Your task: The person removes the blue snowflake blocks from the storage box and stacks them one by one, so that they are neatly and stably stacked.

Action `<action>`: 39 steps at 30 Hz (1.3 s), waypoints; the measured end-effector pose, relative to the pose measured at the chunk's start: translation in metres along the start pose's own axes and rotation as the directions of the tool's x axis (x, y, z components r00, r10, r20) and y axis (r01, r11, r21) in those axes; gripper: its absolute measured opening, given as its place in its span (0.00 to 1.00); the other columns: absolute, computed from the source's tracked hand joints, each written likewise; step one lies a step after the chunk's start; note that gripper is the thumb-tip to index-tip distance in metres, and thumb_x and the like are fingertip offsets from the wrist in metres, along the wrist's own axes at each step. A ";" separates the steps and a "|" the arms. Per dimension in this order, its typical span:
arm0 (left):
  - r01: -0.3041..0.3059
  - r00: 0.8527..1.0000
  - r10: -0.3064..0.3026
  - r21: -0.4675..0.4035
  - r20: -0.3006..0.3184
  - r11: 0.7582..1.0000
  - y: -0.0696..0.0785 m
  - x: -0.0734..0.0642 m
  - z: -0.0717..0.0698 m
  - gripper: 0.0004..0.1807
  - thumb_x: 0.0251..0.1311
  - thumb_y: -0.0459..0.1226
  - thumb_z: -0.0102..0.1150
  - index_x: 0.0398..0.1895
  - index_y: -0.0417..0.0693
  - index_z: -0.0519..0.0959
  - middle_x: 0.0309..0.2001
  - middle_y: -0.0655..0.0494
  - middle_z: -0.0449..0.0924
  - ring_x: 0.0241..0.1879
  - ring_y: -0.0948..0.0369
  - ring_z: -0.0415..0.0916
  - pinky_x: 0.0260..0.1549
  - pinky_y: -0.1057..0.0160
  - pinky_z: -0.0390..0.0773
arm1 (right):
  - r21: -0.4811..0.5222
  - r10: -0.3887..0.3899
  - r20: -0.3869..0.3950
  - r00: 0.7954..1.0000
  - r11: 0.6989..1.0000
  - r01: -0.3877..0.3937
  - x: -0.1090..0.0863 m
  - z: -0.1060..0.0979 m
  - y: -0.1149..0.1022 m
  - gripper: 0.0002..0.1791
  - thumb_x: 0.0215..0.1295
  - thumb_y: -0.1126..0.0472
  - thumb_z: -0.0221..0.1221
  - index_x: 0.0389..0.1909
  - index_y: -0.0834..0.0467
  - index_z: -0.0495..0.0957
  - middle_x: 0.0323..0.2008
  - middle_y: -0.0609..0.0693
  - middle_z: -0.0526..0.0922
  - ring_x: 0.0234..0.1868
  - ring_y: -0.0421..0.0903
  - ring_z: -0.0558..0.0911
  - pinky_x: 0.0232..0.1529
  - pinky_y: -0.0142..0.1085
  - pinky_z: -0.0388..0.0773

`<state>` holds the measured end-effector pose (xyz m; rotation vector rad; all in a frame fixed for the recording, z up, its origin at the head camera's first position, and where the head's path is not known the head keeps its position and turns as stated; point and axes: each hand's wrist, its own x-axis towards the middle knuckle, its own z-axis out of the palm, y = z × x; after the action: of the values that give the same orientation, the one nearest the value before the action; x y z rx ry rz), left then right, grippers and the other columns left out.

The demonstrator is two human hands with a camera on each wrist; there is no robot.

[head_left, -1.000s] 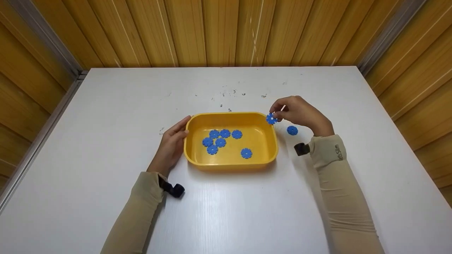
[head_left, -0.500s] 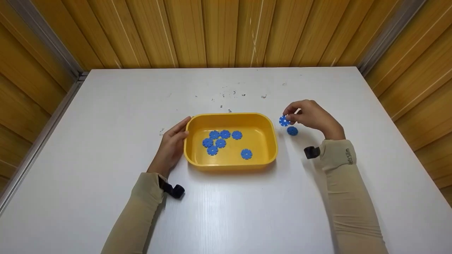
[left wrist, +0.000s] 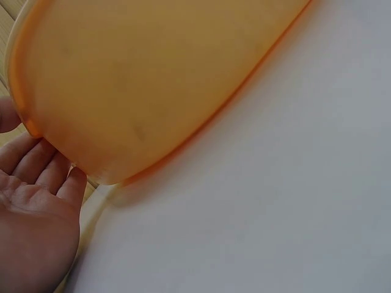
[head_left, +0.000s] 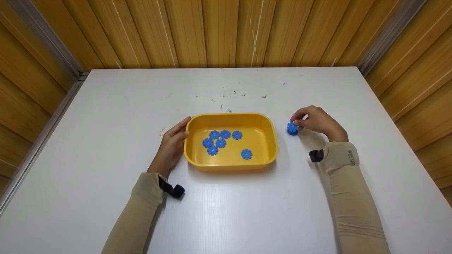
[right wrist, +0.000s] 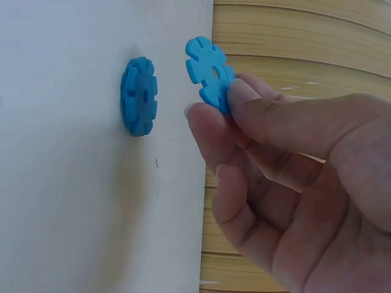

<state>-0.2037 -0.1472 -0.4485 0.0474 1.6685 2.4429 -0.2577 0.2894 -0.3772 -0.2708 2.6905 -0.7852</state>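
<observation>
My right hand pinches a blue notched plastic disc between thumb and fingers. Just below it, apart in the right wrist view, a small stack of similar blue discs lies on the white table. In the head view the held disc overlaps that stack. At the left end of a yellow plastic tub my left hand holds the wall, thumb at the rim and fingers along the outside. Several blue discs lie flat inside, mostly grouped left of centre, with one disc nearer the right front.
The white table carries the tub near its middle, with the disc stack to the tub's right. Small dark marks speckle the surface behind the tub. Yellow wood-look panels rise behind the table and at both sides.
My right hand has carried the held disc right and down, from over the tub's right rim to above the disc stack. My left hand and the tub have stayed in place.
</observation>
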 end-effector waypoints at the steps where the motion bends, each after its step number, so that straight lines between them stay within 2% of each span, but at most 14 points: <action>1: 0.000 1.000 0.000 0.000 -0.002 1.000 0.000 0.000 0.000 0.29 0.65 0.28 0.45 0.71 0.45 0.63 0.73 0.56 0.59 0.73 0.63 0.56 0.69 0.65 0.61 | -0.001 0.005 0.008 1.000 1.000 -0.005 0.000 0.000 0.001 0.12 0.68 0.63 0.55 0.47 0.63 0.80 0.45 0.60 0.80 0.38 0.49 0.79 0.47 0.40 0.77; 5: -0.002 1.000 0.002 -0.005 0.004 1.000 0.000 0.000 0.000 0.29 0.65 0.28 0.45 0.71 0.45 0.62 0.73 0.56 0.58 0.73 0.62 0.56 0.69 0.65 0.60 | -0.010 0.022 0.029 0.999 1.000 -0.022 0.001 0.001 0.004 0.12 0.68 0.63 0.55 0.47 0.63 0.80 0.45 0.60 0.80 0.39 0.49 0.78 0.47 0.38 0.75; 11: 0.000 1.000 0.000 -0.020 0.010 1.000 0.000 0.000 0.000 0.29 0.66 0.28 0.44 0.71 0.44 0.62 0.74 0.55 0.58 0.73 0.62 0.54 0.69 0.65 0.60 | -0.019 0.024 0.020 1.000 1.000 -0.023 0.001 0.003 0.007 0.12 0.67 0.63 0.56 0.46 0.63 0.81 0.45 0.59 0.80 0.40 0.49 0.75 0.45 0.37 0.74; 16: 0.000 1.000 0.001 -0.043 0.018 0.999 0.000 0.000 0.000 0.29 0.66 0.27 0.43 0.72 0.42 0.60 0.74 0.53 0.56 0.74 0.61 0.54 0.69 0.65 0.60 | 0.000 0.042 0.022 0.999 0.999 -0.042 0.000 0.004 0.007 0.12 0.67 0.62 0.56 0.45 0.63 0.81 0.44 0.59 0.80 0.42 0.50 0.74 0.48 0.40 0.71; 25: 0.008 1.000 -0.008 -0.026 0.013 1.000 0.000 0.000 0.000 0.29 0.66 0.27 0.44 0.72 0.43 0.60 0.74 0.54 0.56 0.74 0.61 0.53 0.70 0.64 0.60 | -0.001 0.084 0.038 0.996 0.996 -0.084 0.000 0.005 0.007 0.12 0.67 0.62 0.56 0.47 0.63 0.80 0.46 0.59 0.79 0.46 0.52 0.72 0.53 0.45 0.71; 33: -0.006 1.000 0.006 -0.026 0.019 1.000 0.000 -0.001 0.000 0.29 0.66 0.28 0.44 0.71 0.43 0.61 0.74 0.54 0.58 0.73 0.62 0.55 0.69 0.66 0.61 | -0.005 0.114 0.040 0.993 0.993 -0.114 0.002 0.003 0.008 0.15 0.67 0.60 0.56 0.50 0.62 0.79 0.49 0.60 0.78 0.50 0.55 0.70 0.60 0.53 0.69; 39: -0.002 1.000 0.002 -0.017 0.016 1.000 0.000 0.000 -0.001 0.29 0.66 0.28 0.44 0.71 0.44 0.61 0.74 0.55 0.57 0.73 0.62 0.55 0.69 0.66 0.61 | -0.003 0.090 0.026 0.996 0.996 -0.090 0.001 0.000 0.002 0.15 0.68 0.60 0.55 0.50 0.63 0.79 0.47 0.60 0.79 0.47 0.54 0.73 0.56 0.50 0.72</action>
<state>-0.2033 -0.1477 -0.4490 0.0665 1.6418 2.4507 -0.2592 0.2903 -0.3786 -0.1580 2.6584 -0.7467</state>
